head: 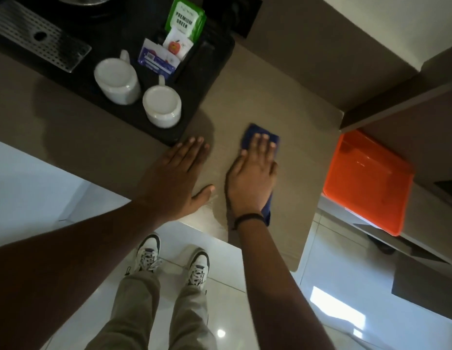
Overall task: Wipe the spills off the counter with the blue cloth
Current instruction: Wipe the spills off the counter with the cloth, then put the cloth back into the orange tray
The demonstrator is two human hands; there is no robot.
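right hand (252, 180) pressed flat on the folded dark-blue cloth (260, 133), no real grip, long axis running away from the surface (283, 102) edge; left hand (177, 178) flat, empty.

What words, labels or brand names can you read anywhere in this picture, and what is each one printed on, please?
"PREMIUM GREEN": on the green packet standing in the black tray.
White sachet with a red fruit picture: its print is too small to read.
Blue and white sachets: the print is blurred and unreadable.
No text shows on the cups, the blue cloth or the orange tray.

Counter (283, 97) beyond looks, perhaps, open; black tray (194, 102) blocks left.
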